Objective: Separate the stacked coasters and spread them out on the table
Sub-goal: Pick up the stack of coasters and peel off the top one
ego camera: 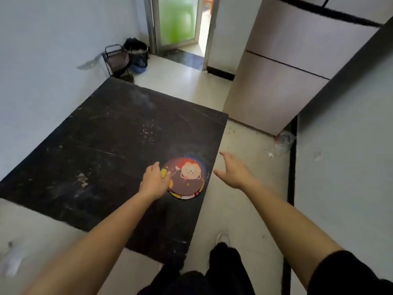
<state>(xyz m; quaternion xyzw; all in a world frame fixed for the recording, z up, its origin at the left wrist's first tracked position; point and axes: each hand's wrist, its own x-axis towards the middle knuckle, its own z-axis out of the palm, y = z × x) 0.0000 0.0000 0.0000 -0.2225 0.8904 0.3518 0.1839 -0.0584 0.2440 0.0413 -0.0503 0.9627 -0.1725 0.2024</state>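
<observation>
A stack of round coasters [187,177] lies near the right edge of the black table [102,150]. The top one is dark with a cartoon figure, and coloured rims of others peek out below it. My left hand [154,182] rests at the stack's left edge, fingers curled over the rim; whether it grips a coaster is hidden. My right hand [232,171] hovers open just right of the stack, past the table's edge, touching nothing.
The table is scratched and dusty, with a wall along its left side. A tall pale cabinet [282,77] stands to the right. A black wire basket [116,58] and a bin [137,54] sit in the far corner by a doorway. My legs show at the bottom.
</observation>
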